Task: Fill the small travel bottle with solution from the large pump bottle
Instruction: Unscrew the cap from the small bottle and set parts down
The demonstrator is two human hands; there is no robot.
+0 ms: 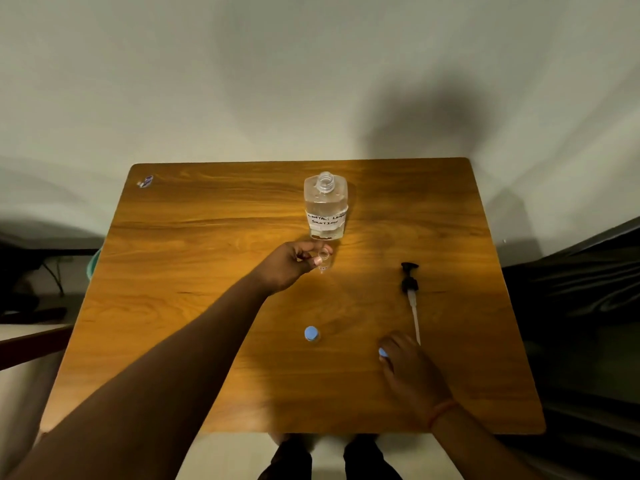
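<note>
The large clear bottle (325, 206) with a handwritten label stands open-necked at the table's far middle, partly filled with clear liquid. Its black pump head with white tube (411, 292) lies on the table to the right. My left hand (292, 265) pinches a small clear travel bottle (323, 259), open at the top, just in front of the large bottle. My right hand (403, 362) rests on the table near the pump tube's end and holds a small blue cap (382, 352) at its fingertips. A second small bottle with a blue cap (311, 333) stands near the table's middle front.
The wooden table (207, 271) stands against a pale wall. A small sticker (145, 181) sits at its far left corner. A dark bench edge (31, 341) lies to the left and dark fabric (588, 289) to the right. My feet show below the near edge.
</note>
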